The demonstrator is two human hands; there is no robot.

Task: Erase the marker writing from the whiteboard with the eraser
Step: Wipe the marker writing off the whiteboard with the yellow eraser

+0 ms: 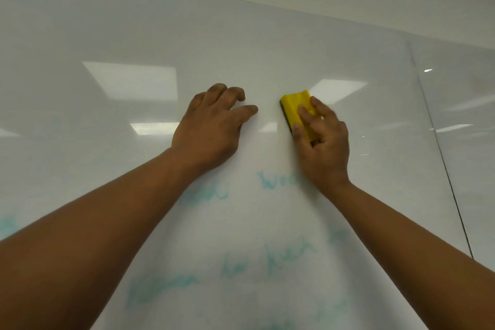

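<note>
Smeared whiteboard (241,48) writing (267,262) — unreadable

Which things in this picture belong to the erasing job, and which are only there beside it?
For the job:
- yellow plastic block eraser, gripped by the right hand
- faint blue-green marker writing
- glossy white whiteboard

Only there:
- left hand, resting on the board, holding nothing
- dark seam to the next panel
- reflected ceiling lights

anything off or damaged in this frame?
Nothing damaged. The right hand grips the yellow eraser against the whiteboard, on a bare patch above the teal marker writing, which looks faint and smeared. The left hand rests on the board.
</note>
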